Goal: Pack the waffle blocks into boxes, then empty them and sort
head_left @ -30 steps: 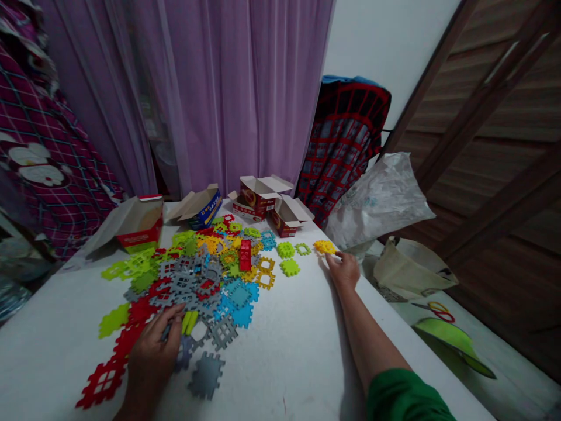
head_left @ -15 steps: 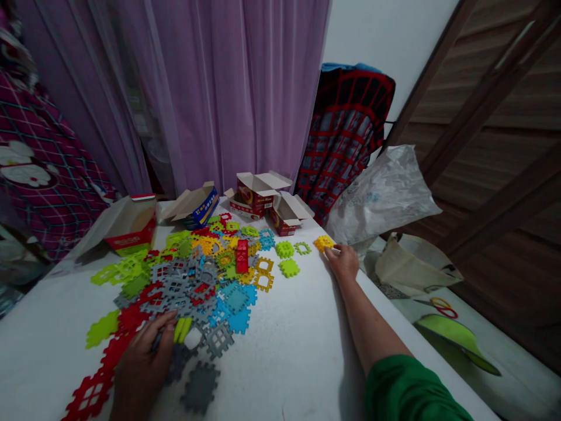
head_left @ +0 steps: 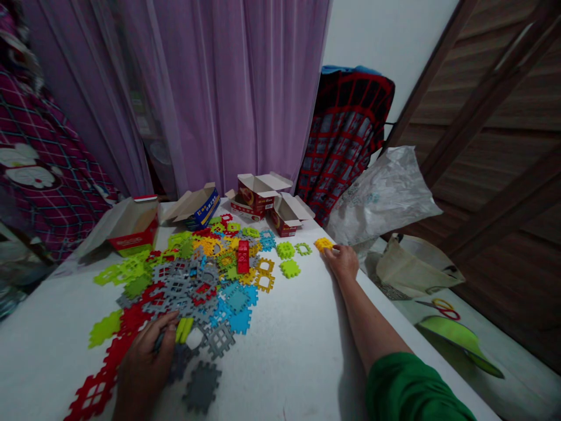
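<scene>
At the table's right edge, my right hand point(head_left: 344, 263) reaches a small stack of yellow interlocking building tiles point(head_left: 323, 244), its bent thumb and fingers at the stack's near side. My left hand point(head_left: 146, 356) rests low on the left, fingers curled around a small dark grey piece point(head_left: 158, 341), mostly hidden. Beside its fingertips lie lime-green bars point(head_left: 184, 330). A heap of grey tiles point(head_left: 177, 286) spreads behind it, among red tiles point(head_left: 134, 318) and blue tiles point(head_left: 240, 320). Green tiles point(head_left: 290, 269) lie apart, left of the yellow stack. A red block point(head_left: 243, 257) sits on the heap.
Open cardboard boxes stand along the back: a red-and-green one point(head_left: 135, 237), a blue one point(head_left: 204, 211) and dark red ones point(head_left: 254, 199). Right of the table are a plastic bag point(head_left: 385, 187), a cloth bag point(head_left: 409, 266) and scissors point(head_left: 445, 310).
My right hand's fingers have come closer against the yellow tiles. The left hand stays by the grey heap with its piece. The view has shifted slightly.
</scene>
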Motion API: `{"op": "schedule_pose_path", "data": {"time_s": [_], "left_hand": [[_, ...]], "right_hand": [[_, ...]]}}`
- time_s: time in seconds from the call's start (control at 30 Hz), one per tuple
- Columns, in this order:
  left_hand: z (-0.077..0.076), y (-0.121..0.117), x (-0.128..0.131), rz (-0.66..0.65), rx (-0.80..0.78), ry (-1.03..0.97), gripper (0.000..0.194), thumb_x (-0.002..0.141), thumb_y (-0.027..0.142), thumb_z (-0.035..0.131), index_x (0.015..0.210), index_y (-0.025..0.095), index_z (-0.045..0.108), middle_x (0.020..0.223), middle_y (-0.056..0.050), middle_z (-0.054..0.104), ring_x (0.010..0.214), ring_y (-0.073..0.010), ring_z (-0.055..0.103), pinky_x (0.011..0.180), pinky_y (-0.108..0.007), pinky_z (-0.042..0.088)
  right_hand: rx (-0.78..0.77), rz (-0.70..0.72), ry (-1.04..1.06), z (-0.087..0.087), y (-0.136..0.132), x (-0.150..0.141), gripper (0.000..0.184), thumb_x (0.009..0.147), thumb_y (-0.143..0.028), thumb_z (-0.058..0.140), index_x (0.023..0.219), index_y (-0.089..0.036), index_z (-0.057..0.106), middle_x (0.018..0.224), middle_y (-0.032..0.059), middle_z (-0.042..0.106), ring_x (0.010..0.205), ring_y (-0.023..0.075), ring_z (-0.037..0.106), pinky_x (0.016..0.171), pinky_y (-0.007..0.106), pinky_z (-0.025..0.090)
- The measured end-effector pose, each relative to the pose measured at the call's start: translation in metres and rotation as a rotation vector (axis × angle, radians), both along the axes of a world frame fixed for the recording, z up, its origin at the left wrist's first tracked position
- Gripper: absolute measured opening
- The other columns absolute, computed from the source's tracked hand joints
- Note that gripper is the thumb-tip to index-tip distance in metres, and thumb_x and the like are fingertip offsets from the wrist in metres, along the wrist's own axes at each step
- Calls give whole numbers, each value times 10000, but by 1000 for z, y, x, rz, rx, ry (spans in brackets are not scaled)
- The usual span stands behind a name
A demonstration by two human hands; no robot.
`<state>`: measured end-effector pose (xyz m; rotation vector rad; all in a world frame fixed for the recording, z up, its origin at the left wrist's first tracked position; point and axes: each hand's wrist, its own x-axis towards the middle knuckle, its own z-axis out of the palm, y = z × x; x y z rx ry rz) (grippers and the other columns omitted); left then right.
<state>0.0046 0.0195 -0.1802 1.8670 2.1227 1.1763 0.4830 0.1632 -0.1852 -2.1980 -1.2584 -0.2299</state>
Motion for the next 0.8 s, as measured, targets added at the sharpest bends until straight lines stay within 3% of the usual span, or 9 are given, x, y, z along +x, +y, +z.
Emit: {"op": "schedule_pose_path", "data": {"time_s": [0.57, 0.8], "left_hand": [[1, 0, 0, 20, -51, 0, 471, 819, 561, 406, 987, 244, 712, 1003, -55, 750, 899, -249, 699, 744, -351, 564], [-5, 0, -7, -32, -38, 21, 418, 845, 506, 441, 1012, 233, 710, 1002, -47, 749, 894, -230, 699, 767, -327, 563]], "right_hand": [[-50, -5, 22, 1, 0, 1, 431, 796, -466, 595, 1047, -138, 718, 1063, 144, 642, 980, 273, 568, 846, 360, 420], [-23, -19, 38, 1, 0, 1, 440, 814, -468, 561, 1055, -134, 716, 1054, 147, 647, 971, 268, 567, 837, 357, 423]]}}
